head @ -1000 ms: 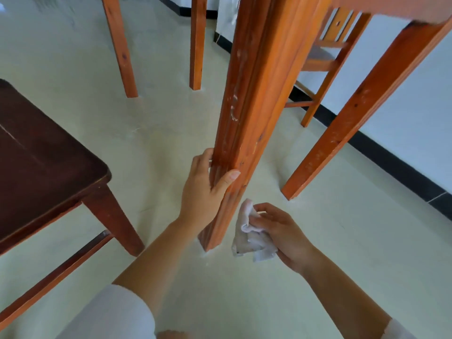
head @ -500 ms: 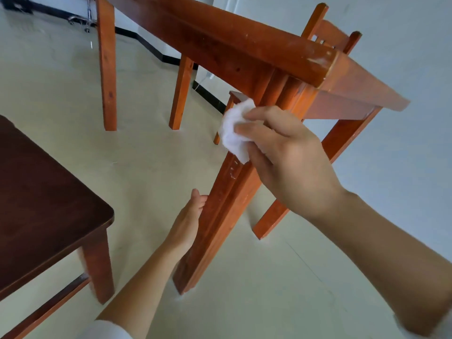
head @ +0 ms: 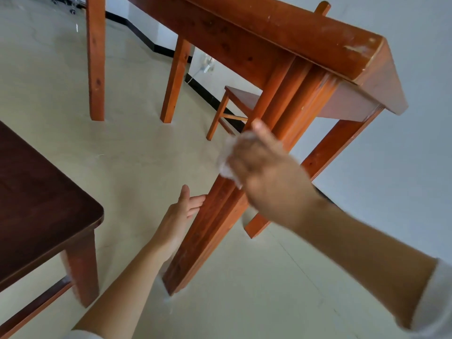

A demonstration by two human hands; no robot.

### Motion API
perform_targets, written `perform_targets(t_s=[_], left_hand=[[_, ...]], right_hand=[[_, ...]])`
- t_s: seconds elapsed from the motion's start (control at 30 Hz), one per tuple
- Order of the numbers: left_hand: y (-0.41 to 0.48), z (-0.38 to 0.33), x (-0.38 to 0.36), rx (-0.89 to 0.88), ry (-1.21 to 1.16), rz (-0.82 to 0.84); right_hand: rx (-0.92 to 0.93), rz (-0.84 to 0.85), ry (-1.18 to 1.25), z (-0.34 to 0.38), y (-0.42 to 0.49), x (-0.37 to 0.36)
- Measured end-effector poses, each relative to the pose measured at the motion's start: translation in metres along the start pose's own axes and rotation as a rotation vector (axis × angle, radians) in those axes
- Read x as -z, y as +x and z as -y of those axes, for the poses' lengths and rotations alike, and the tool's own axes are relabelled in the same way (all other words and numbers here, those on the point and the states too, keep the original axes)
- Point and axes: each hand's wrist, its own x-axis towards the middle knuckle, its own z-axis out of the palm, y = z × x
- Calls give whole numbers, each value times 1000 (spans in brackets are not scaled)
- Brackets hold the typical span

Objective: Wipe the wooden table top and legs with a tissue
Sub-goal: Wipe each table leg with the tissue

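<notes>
At far left, a dark brown wooden seat [head: 44, 204] fills the edge of the view, standing on a pale floor [head: 269, 289]. Beside it, the left hand [head: 178, 216] reaches forward with fingers straight and spread, holding nothing. Its fingertips are at the left edge of the orange wooden table's near leg [head: 215, 236]; whether they touch it cannot be told. Higher up the same leg, the right hand [head: 266, 182], motion-blurred, has its fingers wrapped on a crumpled white tissue [head: 226, 165], pressing it against the wood. Above, the scuffed tabletop [head: 305, 33] edge slants toward the upper right, ending at a corner before a grey-white wall [head: 403, 167].
</notes>
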Motion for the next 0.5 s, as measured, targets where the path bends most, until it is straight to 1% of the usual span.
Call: perform_targets(t_s=[0.07,0.1,0.13,0.17,0.3,0.4,0.5], left_hand=[[0,-3,2,8,9,18],[0,-3,2,13,17,28],[0,-4,3,18,21,34],[0,-5,4,25,17,36],[2,-4,7,77,-62,40],[4,-1,11,97,-113,38],[7,3,14,79,-153,38]], right_hand=[[-168,-164,32,-29,9,13],[-238,-199,73,-37,11,16],[-276,-191,110,-38,11,16],[-265,-167,119,-31,10,12],[1,0,72,33,-9,-31],[94,12,97,69,-18,-59],[172,63,159,83,-23,-67]])
